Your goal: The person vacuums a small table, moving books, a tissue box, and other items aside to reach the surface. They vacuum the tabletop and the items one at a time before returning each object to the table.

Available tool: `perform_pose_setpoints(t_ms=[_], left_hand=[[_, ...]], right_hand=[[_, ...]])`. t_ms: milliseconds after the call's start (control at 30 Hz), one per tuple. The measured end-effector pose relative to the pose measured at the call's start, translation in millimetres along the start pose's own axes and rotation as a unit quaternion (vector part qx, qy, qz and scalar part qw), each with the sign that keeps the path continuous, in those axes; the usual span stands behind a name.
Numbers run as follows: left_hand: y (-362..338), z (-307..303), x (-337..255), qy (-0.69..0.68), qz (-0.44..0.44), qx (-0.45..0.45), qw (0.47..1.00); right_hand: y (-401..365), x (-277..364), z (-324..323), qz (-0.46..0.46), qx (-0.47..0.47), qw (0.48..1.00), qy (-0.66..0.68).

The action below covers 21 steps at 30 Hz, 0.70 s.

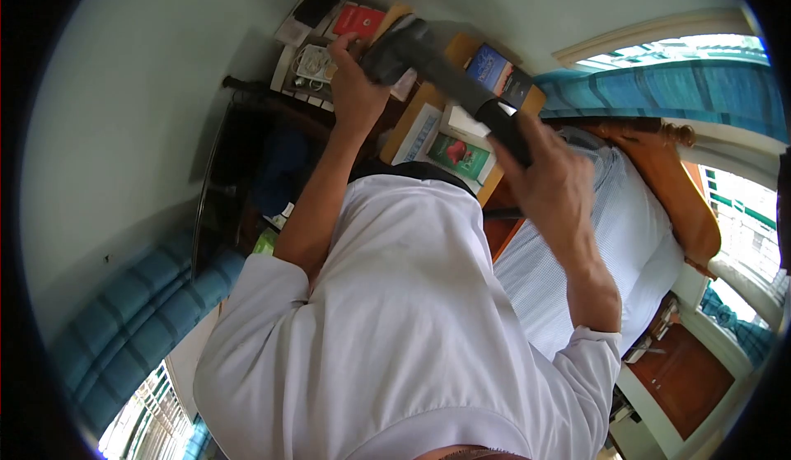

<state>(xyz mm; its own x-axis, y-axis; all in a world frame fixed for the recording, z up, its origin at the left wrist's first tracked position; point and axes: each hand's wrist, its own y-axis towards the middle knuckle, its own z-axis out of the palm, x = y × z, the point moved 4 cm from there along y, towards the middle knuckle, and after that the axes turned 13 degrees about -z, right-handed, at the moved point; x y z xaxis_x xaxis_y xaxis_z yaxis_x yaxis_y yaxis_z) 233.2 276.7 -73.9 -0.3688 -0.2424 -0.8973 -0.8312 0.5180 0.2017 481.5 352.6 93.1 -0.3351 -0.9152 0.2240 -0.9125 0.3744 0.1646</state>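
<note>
A dark grey, long-handled tool [453, 77] slants across the top of the view, blurred by motion. Its bulky round head is at the upper left and its black grip at the lower right; I cannot make out its exact kind. My left hand [361, 89] is at the head end, fingers bent against it, partly hidden behind the head. Around the black grip, my right hand [554, 184] is closed. Beneath the tool lie a green book with a red picture [458, 155] and a blue book [489, 66] on a wooden desk [401, 135].
A red box [358, 20] and a white tray with coiled cable [313, 65] sit at the desk's far left. To the right stands a bed with a pale checked cover [626, 221] and a wooden headboard [688, 205]. Blue curtains [659, 93] hang by the windows.
</note>
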Motion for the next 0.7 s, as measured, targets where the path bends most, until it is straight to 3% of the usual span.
perform_pose_setpoints(t_ms=[100,133,200,267,367,467,533,667,700], left_hand=[[-5.3,-6.8,-11.0,-0.012,-0.016,0.029,0.999],[0.3,-7.9,-5.7,-0.011,-0.015,0.025,1.0],[9.8,-8.3,14.9,-0.105,-0.052,0.065,0.991],[13.4,-19.7,23.4,-0.13,-0.066,0.042,0.988],[18.3,-38.7,34.1,-0.193,-0.114,0.025,0.974],[14.8,-45.6,31.7,-0.234,-0.158,0.035,0.959],[15.9,-43.2,27.0,-0.242,-0.166,0.057,0.954],[25.4,-52.8,55.1,-0.292,-0.216,0.029,0.931],[30.4,-64.7,70.9,-0.319,-0.216,-0.004,0.923]], right_hand=[[8.3,-21.5,0.7,0.111,-0.033,0.993,-0.014],[9.1,-20.9,2.3,0.107,-0.035,0.994,-0.014],[3.1,-13.1,10.6,0.014,-0.027,0.999,0.029],[-9.1,-3.1,19.8,0.052,-0.003,0.993,0.105],[-21.2,-21.1,31.9,0.054,-0.008,0.995,0.081],[-21.7,-24.9,32.5,0.125,0.006,0.986,0.109],[-13.3,-13.0,31.1,0.136,-0.053,0.972,0.185],[-10.5,-14.7,42.5,0.141,-0.041,0.976,0.157],[-21.7,-25.0,50.4,0.17,0.007,0.975,0.141]])
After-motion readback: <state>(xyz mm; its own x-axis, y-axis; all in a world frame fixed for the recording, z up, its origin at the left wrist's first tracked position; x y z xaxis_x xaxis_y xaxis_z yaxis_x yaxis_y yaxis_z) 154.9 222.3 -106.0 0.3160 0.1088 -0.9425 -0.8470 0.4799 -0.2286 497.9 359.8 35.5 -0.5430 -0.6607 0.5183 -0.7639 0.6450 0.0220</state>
